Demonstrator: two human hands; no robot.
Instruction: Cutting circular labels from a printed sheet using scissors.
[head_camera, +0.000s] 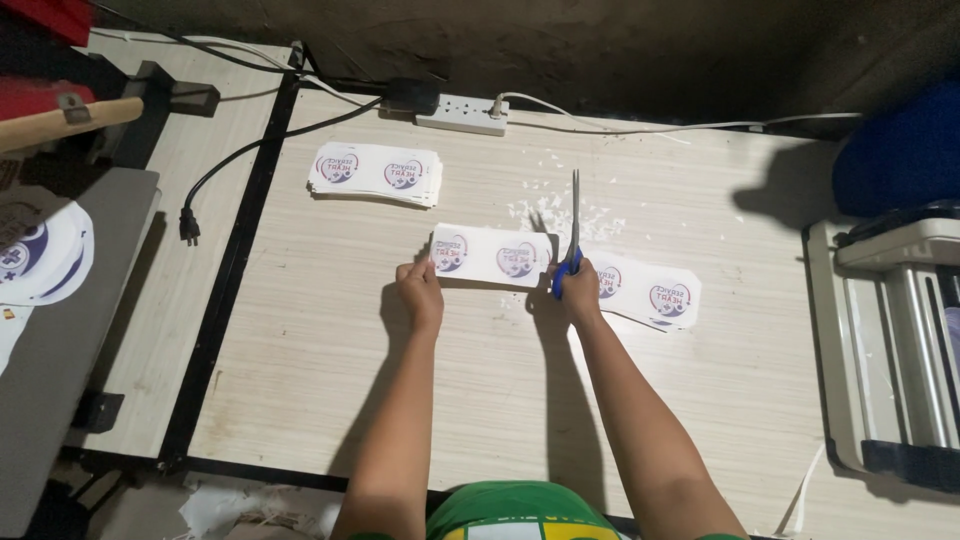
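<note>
Left hand (421, 290) fingers pinched on the left end of a printed strip (490, 255), a white slip w/ two round logos, held flat just above the desk (330, 380). Right hand (578, 292) fingers closed thru the blue handles of the scissors (572, 235); blades point away from the person, standing at the strip's right edge. Can't tell if the blades are parted or actually biting the paper, too thin at this angle. The handles are mostly hidden by the fingers.

Just right of that hand, partly under it, a loose pile of cut stickers (655, 292); its left end is covered by the wrist. Small white paper scraps (560, 210) lie scattered behind the scissors. Further back-left, well apart, a neat stack of uncut strips (375, 172). At the desk's rear edge a white power strip (462, 112) w/ cords; a black plug (189, 226) lies loose to the left. Right edge: a white machine (890, 340), cut off by the frame. Far left, more round prints (40, 255), only half seen.
</note>
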